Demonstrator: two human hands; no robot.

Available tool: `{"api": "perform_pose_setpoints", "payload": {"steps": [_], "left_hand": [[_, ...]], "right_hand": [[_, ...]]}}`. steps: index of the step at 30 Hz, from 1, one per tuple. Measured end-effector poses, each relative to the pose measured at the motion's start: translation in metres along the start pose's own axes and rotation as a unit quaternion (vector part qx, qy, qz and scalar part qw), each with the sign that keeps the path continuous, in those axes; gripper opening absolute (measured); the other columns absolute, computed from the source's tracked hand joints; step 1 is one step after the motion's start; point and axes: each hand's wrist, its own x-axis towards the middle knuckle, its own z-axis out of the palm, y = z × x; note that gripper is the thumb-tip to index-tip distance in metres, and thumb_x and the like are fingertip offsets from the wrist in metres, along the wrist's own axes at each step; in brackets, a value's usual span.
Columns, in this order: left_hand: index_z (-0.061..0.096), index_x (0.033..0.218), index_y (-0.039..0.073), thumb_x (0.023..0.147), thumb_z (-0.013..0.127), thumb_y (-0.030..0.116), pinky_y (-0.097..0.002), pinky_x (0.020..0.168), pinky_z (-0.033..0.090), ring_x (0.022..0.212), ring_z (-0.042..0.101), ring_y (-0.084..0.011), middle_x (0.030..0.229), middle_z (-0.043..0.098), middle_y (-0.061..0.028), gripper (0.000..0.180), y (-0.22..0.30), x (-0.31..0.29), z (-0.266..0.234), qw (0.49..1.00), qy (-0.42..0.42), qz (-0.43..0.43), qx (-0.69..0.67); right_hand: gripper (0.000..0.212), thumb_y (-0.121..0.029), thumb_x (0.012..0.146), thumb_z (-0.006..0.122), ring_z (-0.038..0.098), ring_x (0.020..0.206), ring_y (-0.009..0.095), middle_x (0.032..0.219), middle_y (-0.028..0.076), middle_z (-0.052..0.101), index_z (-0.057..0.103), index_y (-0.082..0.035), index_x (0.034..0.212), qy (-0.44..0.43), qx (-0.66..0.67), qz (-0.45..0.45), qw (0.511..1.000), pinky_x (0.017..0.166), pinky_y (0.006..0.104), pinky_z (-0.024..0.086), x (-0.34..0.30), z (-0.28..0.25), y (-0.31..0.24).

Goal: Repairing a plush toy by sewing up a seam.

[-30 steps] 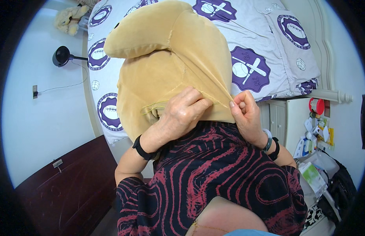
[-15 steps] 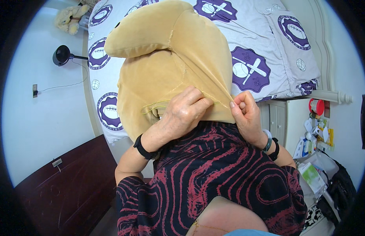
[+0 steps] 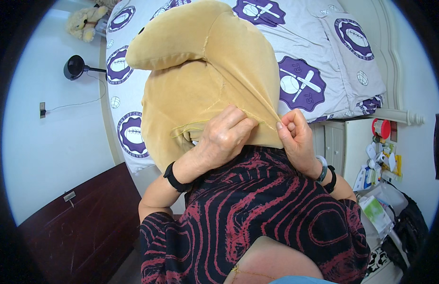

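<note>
A large tan plush toy [image 3: 181, 90] rests across my lap and the edge of the bed, its curved upper part folded toward the left. Pale stitching runs down its seam toward my hands. My left hand [image 3: 227, 131] is closed with bent fingers on the cloth at the lower seam; whether a needle is between the fingertips is hidden. With thumb and fingers pinched, my right hand [image 3: 295, 135] holds the cloth's right corner taut. A yellow thread [image 3: 188, 125] loops out left of my left hand, above a gap in the cloth.
Under the toy's upper part lies a bed [image 3: 319, 47] with white and purple bedding. A dark wooden panel [image 3: 82, 227] stands at lower left, a black lamp [image 3: 74, 67] at the left wall. At right are a red-lidded tub [image 3: 381, 128], small packages and a black bag [image 3: 411, 222].
My left hand has shifted very slightly to the right along the seam. My right hand keeps its pinch at the same corner.
</note>
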Motion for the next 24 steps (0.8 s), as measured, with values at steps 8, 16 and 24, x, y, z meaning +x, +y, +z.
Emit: {"api": "perform_pose_setpoints", "payload": {"steps": [8,16,24], "left_hand": [[0.059,0.086,0.001,0.068,0.064,-0.001,-0.0357,0.059,0.045,0.07,0.053,-0.0258,0.075,0.049,-0.0098,0.019,-0.001,-0.001,0.005,1.0,0.001,0.009,0.009],[0.059,0.086,0.001,0.069,0.062,-0.001,-0.0372,0.059,0.045,0.07,0.052,-0.0278,0.077,0.048,-0.0109,0.017,-0.004,0.003,0.003,0.999,-0.027,0.017,0.002],[0.063,0.092,0.003,0.072,0.068,-0.003,-0.0357,0.065,0.048,0.078,0.058,-0.0284,0.084,0.057,-0.0103,0.022,-0.008,0.012,-0.016,0.995,-0.075,-0.007,-0.064]], "right_hand": [[0.011,-0.007,0.093,0.055,0.032,0.053,0.002,0.058,-0.005,0.038,0.046,-0.005,0.087,-0.007,0.001,0.006,1.0,0.046,0.0221,0.027,-0.001,0.001,-0.001],[0.011,-0.007,0.093,0.055,0.033,0.053,0.003,0.058,-0.004,0.039,0.046,-0.005,0.088,-0.013,0.003,0.008,1.0,0.046,0.0226,0.028,0.0,0.002,-0.002],[0.01,-0.007,0.092,0.056,0.035,0.053,0.004,0.058,-0.002,0.041,0.048,-0.004,0.088,-0.009,-0.018,0.0,1.0,0.047,0.0236,0.029,0.0,0.002,-0.001]]}}
